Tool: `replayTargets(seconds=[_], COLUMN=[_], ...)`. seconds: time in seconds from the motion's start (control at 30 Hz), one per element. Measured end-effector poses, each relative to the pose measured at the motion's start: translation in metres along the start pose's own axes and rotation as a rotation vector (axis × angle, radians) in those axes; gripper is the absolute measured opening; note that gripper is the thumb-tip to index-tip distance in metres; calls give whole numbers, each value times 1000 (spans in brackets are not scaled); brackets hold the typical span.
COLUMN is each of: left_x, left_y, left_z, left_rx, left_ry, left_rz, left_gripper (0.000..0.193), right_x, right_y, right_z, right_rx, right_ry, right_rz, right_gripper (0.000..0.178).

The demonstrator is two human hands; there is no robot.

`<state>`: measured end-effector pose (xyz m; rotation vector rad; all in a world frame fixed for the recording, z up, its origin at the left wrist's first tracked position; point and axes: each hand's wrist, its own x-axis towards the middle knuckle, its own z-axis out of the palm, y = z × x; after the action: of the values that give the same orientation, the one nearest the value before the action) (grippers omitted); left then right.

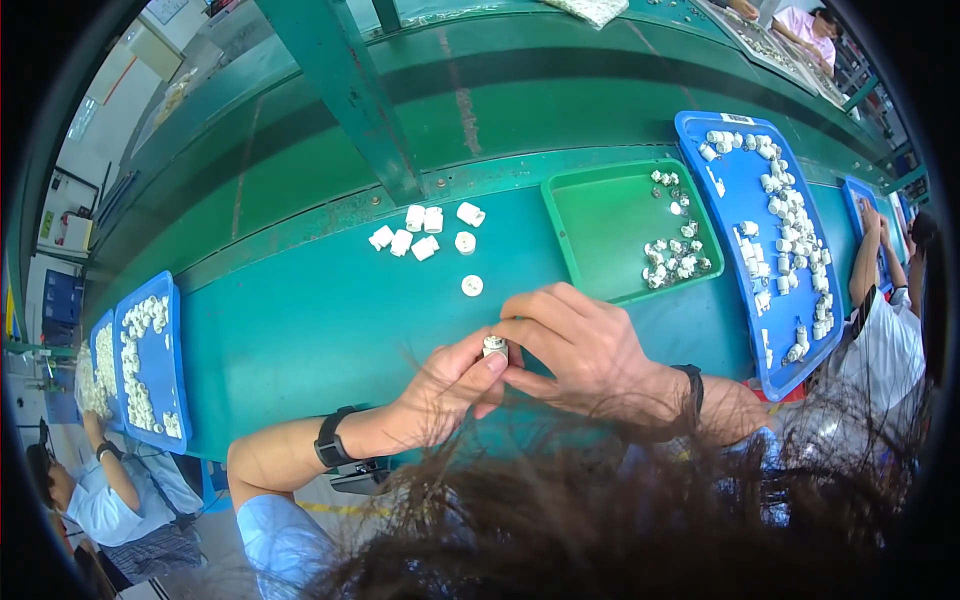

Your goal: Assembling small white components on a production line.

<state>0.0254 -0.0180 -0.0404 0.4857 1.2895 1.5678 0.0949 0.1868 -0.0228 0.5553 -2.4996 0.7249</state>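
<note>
The green workbench (300, 330) spans the view. Above it, the right hand (585, 345) arches with fingers curled, its grip undeterminable; the left hand (440, 390), thumb uppermost, pinches a small white cylindrical part (494, 345) between the two.

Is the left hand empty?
No, the left hand holds a small white part at its fingertips, with the right hand close beside it.

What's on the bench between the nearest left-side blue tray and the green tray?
Eight loose white parts, several plainly cylindrical, on the teal benchtop, closer to the green tray than the blue tray. Head view shows it.
</note>
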Motion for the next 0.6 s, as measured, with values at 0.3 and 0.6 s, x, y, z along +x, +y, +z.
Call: replayTargets(seconds=[0.3,0.6], left_x=[-3,0], left_y=[22,10], left_z=[0,-2], left_rx=[209,149], left_ry=[-28,-94], left_rz=[-263,-128], left_gripper=[45,51], right_x=[1,1], right_y=[3,9], right_z=[3,2], right_rx=[54,89], right_ry=[-56,-116], right_rz=[-71,-159], right_gripper=[27,28])
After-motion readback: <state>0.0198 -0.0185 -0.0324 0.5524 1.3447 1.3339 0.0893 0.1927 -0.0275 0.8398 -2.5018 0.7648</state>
